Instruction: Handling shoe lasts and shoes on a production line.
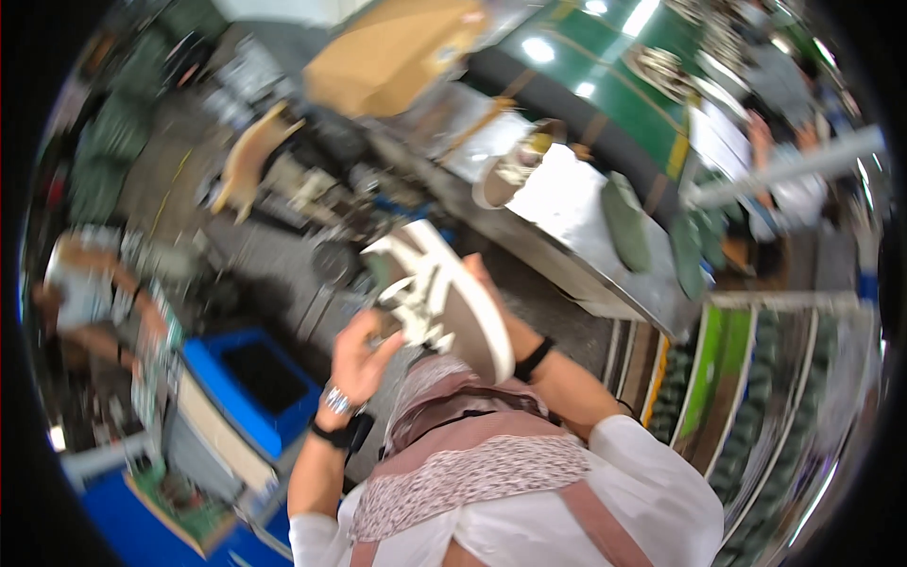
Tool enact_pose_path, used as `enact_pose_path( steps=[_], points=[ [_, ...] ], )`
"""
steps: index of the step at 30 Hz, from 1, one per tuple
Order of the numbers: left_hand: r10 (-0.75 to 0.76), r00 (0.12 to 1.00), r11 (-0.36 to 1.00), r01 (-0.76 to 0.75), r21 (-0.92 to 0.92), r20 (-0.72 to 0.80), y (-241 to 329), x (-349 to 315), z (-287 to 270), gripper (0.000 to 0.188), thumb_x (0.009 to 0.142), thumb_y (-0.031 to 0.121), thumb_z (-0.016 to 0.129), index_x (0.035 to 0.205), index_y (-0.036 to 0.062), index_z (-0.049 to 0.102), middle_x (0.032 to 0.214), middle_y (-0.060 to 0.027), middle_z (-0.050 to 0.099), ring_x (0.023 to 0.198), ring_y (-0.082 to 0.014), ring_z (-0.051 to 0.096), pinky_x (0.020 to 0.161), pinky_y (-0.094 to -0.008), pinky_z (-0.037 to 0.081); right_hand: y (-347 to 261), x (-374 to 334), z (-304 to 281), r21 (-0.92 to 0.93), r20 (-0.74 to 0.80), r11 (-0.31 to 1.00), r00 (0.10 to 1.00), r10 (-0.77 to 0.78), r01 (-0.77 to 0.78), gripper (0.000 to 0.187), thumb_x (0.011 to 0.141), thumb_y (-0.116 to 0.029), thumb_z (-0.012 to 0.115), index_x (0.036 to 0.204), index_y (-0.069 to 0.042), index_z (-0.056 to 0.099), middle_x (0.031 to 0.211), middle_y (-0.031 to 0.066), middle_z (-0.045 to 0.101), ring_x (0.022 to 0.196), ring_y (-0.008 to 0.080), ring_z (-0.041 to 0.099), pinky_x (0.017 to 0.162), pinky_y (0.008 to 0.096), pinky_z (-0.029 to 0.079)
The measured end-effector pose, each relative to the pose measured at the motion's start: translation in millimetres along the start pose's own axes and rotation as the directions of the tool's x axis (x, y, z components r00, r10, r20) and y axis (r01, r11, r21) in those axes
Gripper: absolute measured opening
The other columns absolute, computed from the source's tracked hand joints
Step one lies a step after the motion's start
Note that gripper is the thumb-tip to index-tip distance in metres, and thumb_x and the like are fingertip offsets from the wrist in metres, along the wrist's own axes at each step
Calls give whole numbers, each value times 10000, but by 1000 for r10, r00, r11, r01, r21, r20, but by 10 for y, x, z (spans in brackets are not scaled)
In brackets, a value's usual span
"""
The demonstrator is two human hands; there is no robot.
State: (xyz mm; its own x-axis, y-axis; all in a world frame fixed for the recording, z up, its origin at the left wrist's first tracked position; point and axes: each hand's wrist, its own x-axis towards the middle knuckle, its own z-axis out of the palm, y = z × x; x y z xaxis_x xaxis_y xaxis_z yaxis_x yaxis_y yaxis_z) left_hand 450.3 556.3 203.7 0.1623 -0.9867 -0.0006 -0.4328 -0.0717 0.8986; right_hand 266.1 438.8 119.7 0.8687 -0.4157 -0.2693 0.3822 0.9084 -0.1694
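Note:
A brown-grey sneaker [467, 304] with white stripes, pale laces and a white sole is held up in front of my chest, tilted with its sole edge to the right. My right hand [484, 282] grips it from the sole side, its fingers partly hidden behind the shoe. Beside the lace side, my left hand [361, 355] has thumb and fingers curled together near the shoe's opening. Something small and dark shows at those fingertips, too blurred to name.
A metal bench [576, 222] ahead carries another sneaker [510, 175] and a green insole-shaped piece [624, 222]. Behind it runs a green conveyor [605, 71]. A cardboard box [392, 57] is at the far side. A blue machine [250, 387] stands left, racks [746, 378] right. Co-workers are on both sides.

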Motion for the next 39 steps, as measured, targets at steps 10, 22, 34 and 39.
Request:
enact_pose_path(
  steps=[10,22,34,39],
  points=[
    [-165,979,839,75,-539,-121,-734,696,206,293,782,-87,597,1047,-7,504,965,-32,612,918,-112,581,803,-264,473,-741,696,736,-879,160,397,948,-275,263,1036,778,-298,738,1542,13,113,1498,195,329,1349,266,384,1110,363,316],
    [-219,913,793,-39,-608,-345,-1395,1318,145,164,860,25,534,967,-13,652,966,-70,688,927,-137,609,800,-304,492,-609,1577,1451,-711,252,-703,946,-205,37,1145,619,-477,772,1504,4,227,1162,319,584,1045,438,622,878,454,519],
    [-340,940,297,85,-951,-22,-1729,1171,405,635,959,500,470,1384,30,435,1363,-137,540,1205,-308,564,975,-476,482,-597,1258,1215,-646,440,-749,874,-206,149,1089,538,-309,774,1471,-6,301,989,258,569,734,389,638,644,440,520],
    [-169,973,-3,157,-988,155,-1540,1155,473,775,938,632,401,1473,73,358,1505,-121,402,1346,-324,421,1089,-480,368,-569,1234,1209,-643,439,-750,876,-198,153,1063,538,-316,786,1439,11,327,992,256,567,744,377,638,636,424,516]
  ],
)
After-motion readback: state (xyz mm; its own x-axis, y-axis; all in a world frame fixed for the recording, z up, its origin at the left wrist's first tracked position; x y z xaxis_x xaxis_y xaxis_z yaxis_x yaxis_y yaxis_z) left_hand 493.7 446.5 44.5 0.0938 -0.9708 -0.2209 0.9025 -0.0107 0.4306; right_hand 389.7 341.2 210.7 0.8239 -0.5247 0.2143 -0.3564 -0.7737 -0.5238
